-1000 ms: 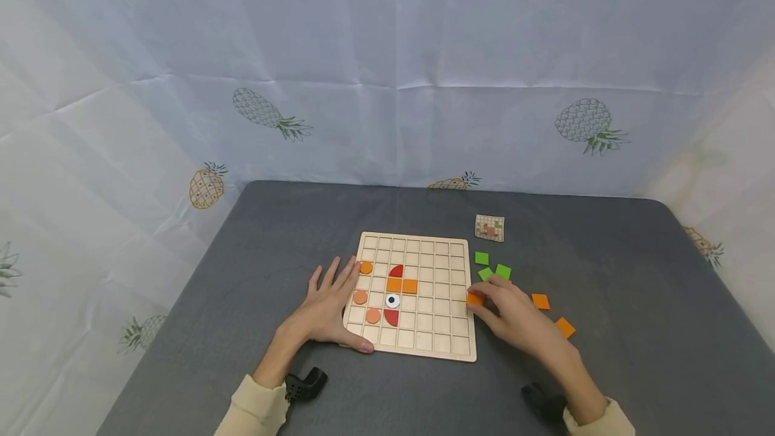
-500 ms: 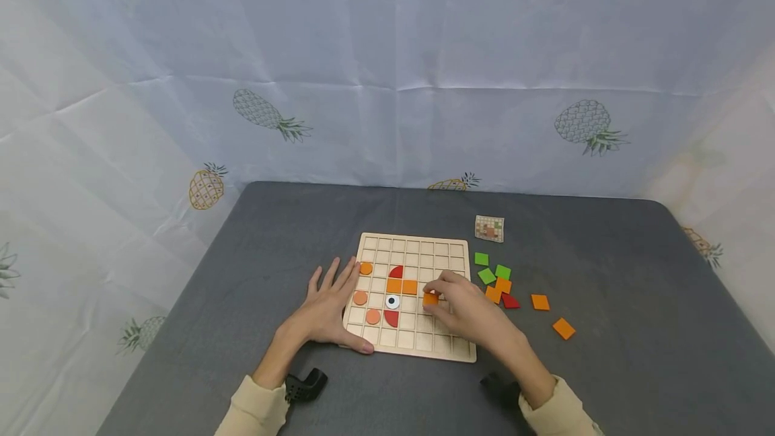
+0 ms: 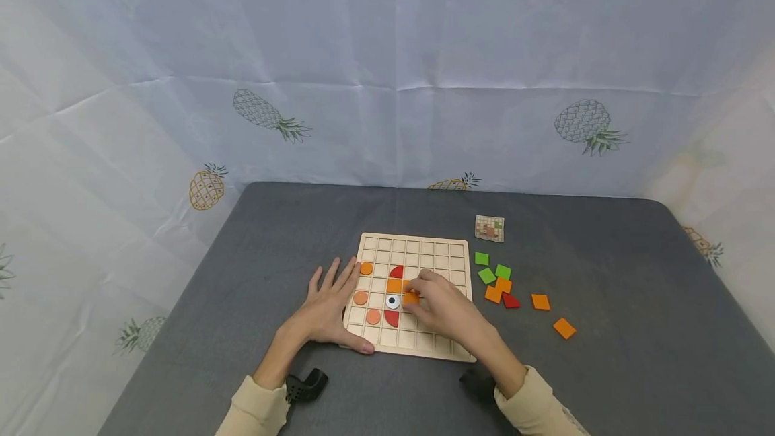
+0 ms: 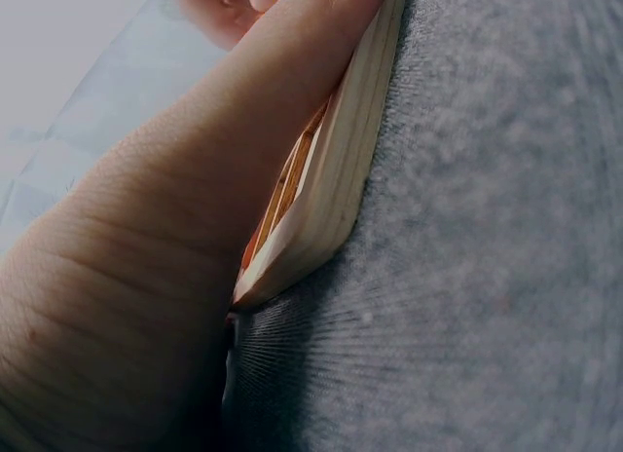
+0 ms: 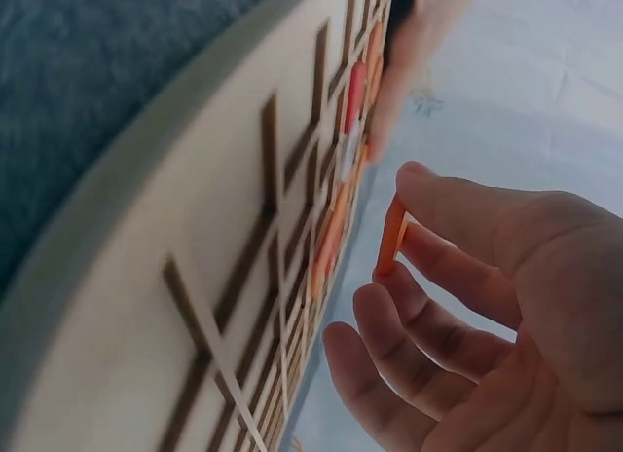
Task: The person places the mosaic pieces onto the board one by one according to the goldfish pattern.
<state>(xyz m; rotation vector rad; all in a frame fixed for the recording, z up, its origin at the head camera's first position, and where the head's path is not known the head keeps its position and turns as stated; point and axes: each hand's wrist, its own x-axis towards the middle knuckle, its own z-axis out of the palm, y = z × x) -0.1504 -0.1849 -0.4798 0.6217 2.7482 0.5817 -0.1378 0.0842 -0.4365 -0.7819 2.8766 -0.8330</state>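
Observation:
A wooden grid board (image 3: 442, 262) lies on the table. My left hand (image 3: 323, 311) spreads over its left edge, fingers straight, thumb at the front edge. Between thumb and fingertips, my right hand (image 3: 448, 308) pinches an orange square tile (image 5: 391, 236) just above the grid, right of a round eye tile (image 3: 393, 301). Set in the board are an orange square (image 3: 394, 285), another mostly hidden by the right hand, a red quarter-circle (image 3: 396, 271) behind, a second red quarter-circle (image 3: 391, 318) in front, and orange round tiles (image 3: 360, 297) along the left.
Right of the board lie green squares (image 3: 481, 258), orange squares (image 3: 541, 302) and a red piece (image 3: 511, 301). A small picture card (image 3: 489, 228) lies behind them. A pineapple-print curtain (image 3: 399, 126) rises beyond the grey table (image 3: 617, 268).
My right hand has carried the orange square tile leftward from the board's right edge to beside the eye tile. My left hand stays on the board's edge.

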